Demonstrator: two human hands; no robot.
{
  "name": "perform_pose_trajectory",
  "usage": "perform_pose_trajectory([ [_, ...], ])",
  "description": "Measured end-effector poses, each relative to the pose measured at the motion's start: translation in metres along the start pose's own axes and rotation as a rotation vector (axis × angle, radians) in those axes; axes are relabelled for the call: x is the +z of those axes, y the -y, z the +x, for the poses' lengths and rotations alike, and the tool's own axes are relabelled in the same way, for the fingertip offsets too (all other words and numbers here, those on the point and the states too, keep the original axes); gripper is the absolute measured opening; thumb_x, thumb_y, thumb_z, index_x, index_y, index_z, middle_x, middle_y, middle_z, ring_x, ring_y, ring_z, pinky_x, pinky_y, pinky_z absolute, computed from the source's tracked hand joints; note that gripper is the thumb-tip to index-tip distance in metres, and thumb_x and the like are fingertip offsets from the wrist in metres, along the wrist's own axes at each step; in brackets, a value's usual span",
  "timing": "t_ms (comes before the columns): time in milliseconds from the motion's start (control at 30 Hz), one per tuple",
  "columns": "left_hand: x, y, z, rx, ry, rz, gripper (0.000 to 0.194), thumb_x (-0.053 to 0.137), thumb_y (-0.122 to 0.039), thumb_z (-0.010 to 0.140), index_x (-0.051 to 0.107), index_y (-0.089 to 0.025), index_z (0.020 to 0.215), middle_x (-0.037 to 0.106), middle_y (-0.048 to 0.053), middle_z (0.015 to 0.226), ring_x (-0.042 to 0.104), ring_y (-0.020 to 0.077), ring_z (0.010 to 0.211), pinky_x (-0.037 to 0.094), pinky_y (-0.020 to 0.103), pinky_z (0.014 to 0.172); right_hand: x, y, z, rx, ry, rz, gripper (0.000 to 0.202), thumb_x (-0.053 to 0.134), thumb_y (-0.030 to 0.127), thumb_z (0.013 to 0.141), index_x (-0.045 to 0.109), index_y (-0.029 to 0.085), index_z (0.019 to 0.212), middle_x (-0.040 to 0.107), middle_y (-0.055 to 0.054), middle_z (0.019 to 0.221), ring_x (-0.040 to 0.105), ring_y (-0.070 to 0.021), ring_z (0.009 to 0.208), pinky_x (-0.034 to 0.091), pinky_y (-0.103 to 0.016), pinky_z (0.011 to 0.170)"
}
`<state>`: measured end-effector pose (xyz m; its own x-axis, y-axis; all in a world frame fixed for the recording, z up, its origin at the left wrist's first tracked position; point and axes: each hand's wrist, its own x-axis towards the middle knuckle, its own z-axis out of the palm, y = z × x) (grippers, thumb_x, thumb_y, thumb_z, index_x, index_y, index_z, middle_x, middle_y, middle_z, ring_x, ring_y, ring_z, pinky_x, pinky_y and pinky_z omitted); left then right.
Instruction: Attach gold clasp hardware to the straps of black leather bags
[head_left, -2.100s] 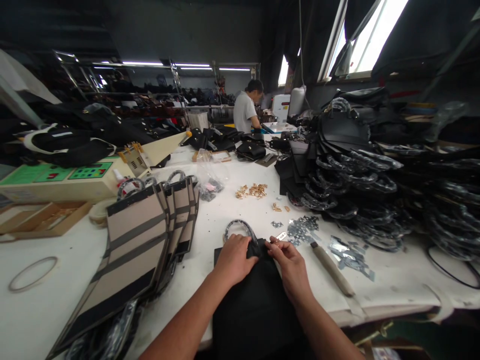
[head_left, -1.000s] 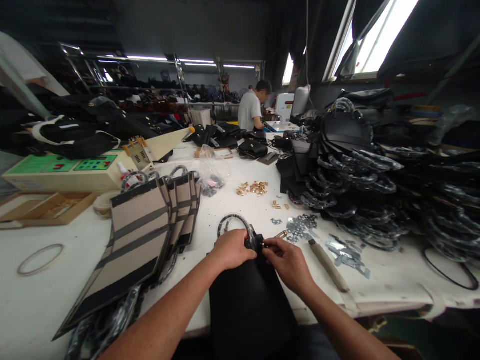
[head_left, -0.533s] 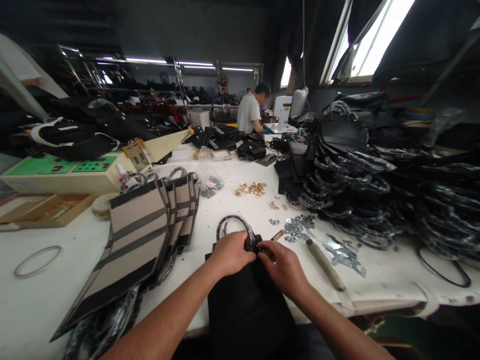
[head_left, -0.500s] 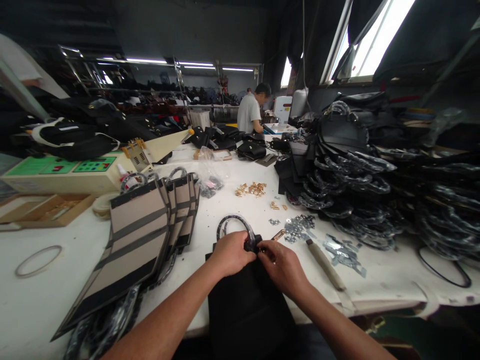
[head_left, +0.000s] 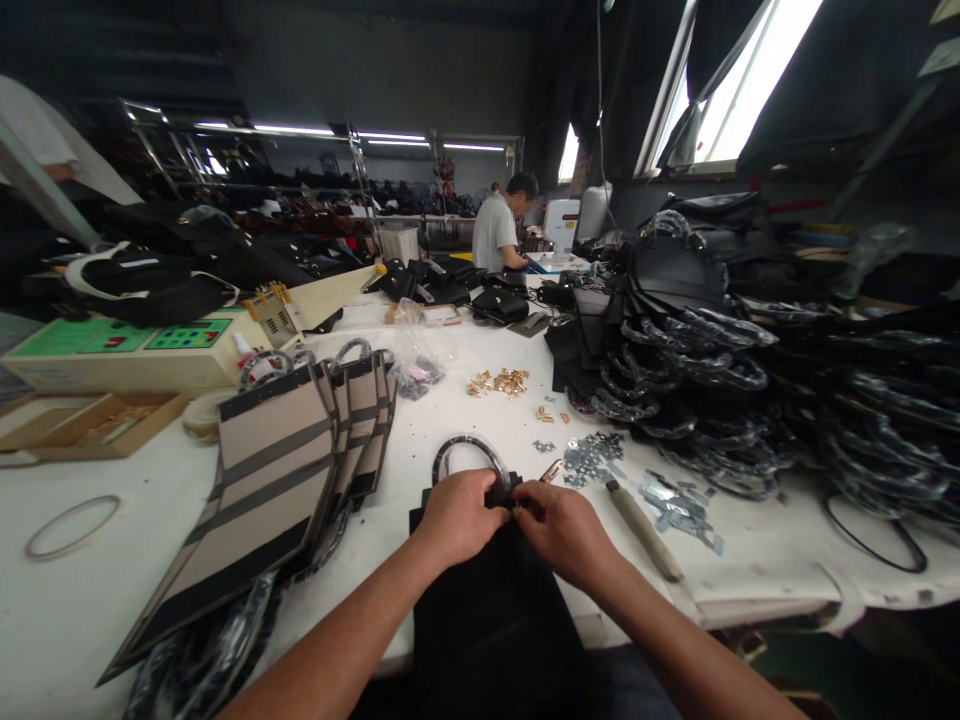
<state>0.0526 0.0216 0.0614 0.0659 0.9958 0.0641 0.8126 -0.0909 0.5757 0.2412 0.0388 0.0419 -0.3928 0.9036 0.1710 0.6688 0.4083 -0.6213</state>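
Reaching forward side by side, the left hand (head_left: 457, 515) and right hand (head_left: 564, 528) pinch the top edge of a black bag (head_left: 491, 620); its handle (head_left: 466, 452) loops just beyond the fingers. No writing can be read.

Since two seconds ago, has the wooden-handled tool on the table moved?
No. The wooden-handled tool lies at the same slant beside the scattered silver metal pieces, right of the right hand; its small shift in the picture comes from the head camera.
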Motion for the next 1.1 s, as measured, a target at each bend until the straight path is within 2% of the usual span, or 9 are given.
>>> perform_pose_trajectory([
  [200,-0.005,0.0,-0.002,0.044,0.001,-0.027,0.012,0.072,-0.031,0.074,0.062,-0.024,0.078,0.072,-0.002,0.077,0.063,0.0179,0.071,0.033,0.03,0.062,-0.006,-0.004,-0.005,-0.071,0.022,0.152,0.025,0.053,0.029,0.095,0.073,0.031,0.11,0.078,0.0,0.103,0.071,-0.018,0.094,0.05,-0.029,0.084],
  [367,-0.009,-0.007,-0.007,0.08,0.003,-0.019,0.01,0.069,-0.03,0.076,0.061,-0.023,0.075,0.071,-0.001,0.076,0.063,0.0189,0.073,0.035,0.031,0.064,-0.003,-0.005,-0.001,0.078,0.002,0.29,0.02,0.062,0.031,0.089,0.068,0.027,0.107,0.07,0.004,0.071,0.067,-0.0168,0.067,0.048,-0.028,0.067],
  [467,-0.012,-0.009,-0.009,0.096,0.022,-0.02,0.009,0.069,-0.03,0.078,0.063,-0.023,0.077,0.072,-0.001,0.078,0.065,0.0194,0.074,0.037,0.031,0.065,-0.004,-0.009,0.004,0.11,0.024,0.411,0.017,0.065,0.032,0.087,0.065,0.025,0.102,0.067,0.006,0.063,0.066,-0.0155,0.062,0.047,-0.027,0.065],
  [633,-0.018,-0.003,-0.005,0.125,0.043,-0.009,0.01,0.071,-0.033,0.081,0.067,-0.025,0.086,0.076,-0.001,0.087,0.069,0.0214,0.083,0.044,0.031,0.07,-0.015,-0.02,0.013,0.099,0.035,0.252,0.056,0.079,0.05,0.078,0.066,0.028,0.128,0.06,0.008,0.062,0.059,-0.0144,0.058,0.04,-0.026,0.059],
  [767,-0.012,0.006,-0.007,0.096,-0.01,0.072,0.017,0.073,-0.037,0.082,0.065,-0.022,0.086,0.073,0.006,0.09,0.068,0.0287,0.085,0.051,0.04,0.074,-0.019,-0.016,0.021,0.073,0.053,-0.006,0.025,0.076,0.053,0.08,0.074,0.029,0.087,0.062,0.005,0.061,0.056,-0.0138,0.06,0.033,-0.027,0.06],
  [833,-0.002,0.016,-0.015,0.143,-0.101,0.12,0.025,0.076,-0.036,0.083,0.068,-0.021,0.101,0.073,0.008,0.106,0.068,0.0307,0.098,0.055,0.045,0.088,-0.017,-0.015,0.026,0.074,0.053,-0.092,0.025,0.077,0.052,0.079,0.072,0.027,0.077,0.064,0.004,0.06,0.056,-0.0142,0.06,0.032,-0.027,0.06],
  [933,0.02,0.044,-0.034,0.314,-0.39,0.206,0.06,0.08,-0.03,0.082,0.055,-0.026,0.137,0.063,0.007,0.141,0.054,0.0317,0.133,0.047,0.05,0.116,-0.017,-0.022,0.035,0.082,0.093,-0.125,0.026,0.077,0.053,0.078,0.074,0.027,0.077,0.065,0.003,0.058,0.06,-0.0157,0.06,0.033,-0.026,0.059],
  [1000,0.035,0.069,-0.045,0.308,-0.566,0.245,0.07,0.078,-0.028,0.082,0.047,-0.028,0.145,0.06,0.008,0.144,0.052,0.0322,0.137,0.051,0.051,0.114,-0.02,-0.031,0.048,0.111,0.155,-0.035,0.027,0.074,0.054,0.081,0.077,0.028,0.087,0.069,0.003,0.06,0.063,-0.0157,0.057,0.038,-0.026,0.058],
  [1100,0.053,0.105,-0.05,0.179,-0.667,0.253,0.068,0.072,-0.03,0.085,0.043,-0.025,0.146,0.063,0.012,0.136,0.062,0.0314,0.124,0.062,0.048,0.099,-0.028,-0.042,0.086,0.134,0.112,0.058,0.038,0.063,0.056,0.089,0.077,0.026,0.106,0.071,0.003,0.06,0.066,-0.0156,0.052,0.045,-0.026,0.059],
])
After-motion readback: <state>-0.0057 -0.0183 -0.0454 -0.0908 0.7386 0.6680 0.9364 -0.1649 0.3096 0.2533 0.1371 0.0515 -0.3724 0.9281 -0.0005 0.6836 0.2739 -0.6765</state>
